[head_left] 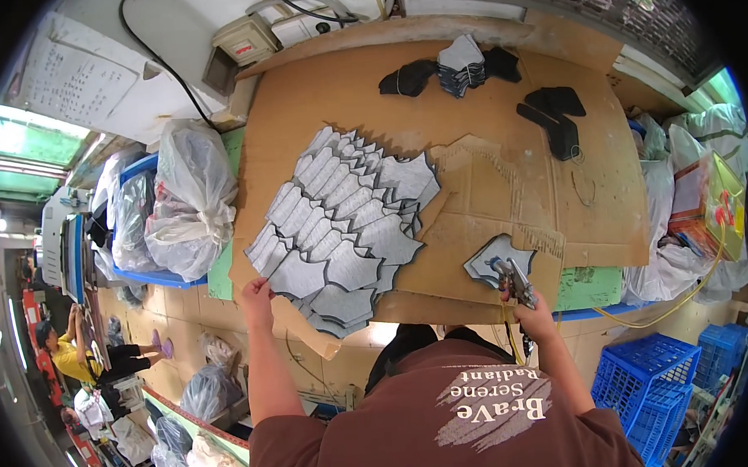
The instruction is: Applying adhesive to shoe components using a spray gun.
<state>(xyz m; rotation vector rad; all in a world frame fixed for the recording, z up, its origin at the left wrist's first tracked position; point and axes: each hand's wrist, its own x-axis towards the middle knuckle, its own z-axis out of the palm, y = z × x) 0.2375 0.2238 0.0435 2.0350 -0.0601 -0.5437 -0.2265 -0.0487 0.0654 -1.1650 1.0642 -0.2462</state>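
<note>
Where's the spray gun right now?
In the head view, the spray gun is in the right hand, over the cardboard's near right edge beside a single grey piece.

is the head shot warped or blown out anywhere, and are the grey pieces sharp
Head view: fisheye bends the cardboard table edges toward a black rim; windows at far left glare; the overlapped grey pieces are sharp and evenly lit; the spray gun in the right hand is slightly soft.

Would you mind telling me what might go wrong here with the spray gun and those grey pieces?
The right hand aims the spray gun at one grey piece; overspray could reach the overlapped grey pieces. The left hand touches their edge and might shift the rows. The yellow hose could snag.
</note>
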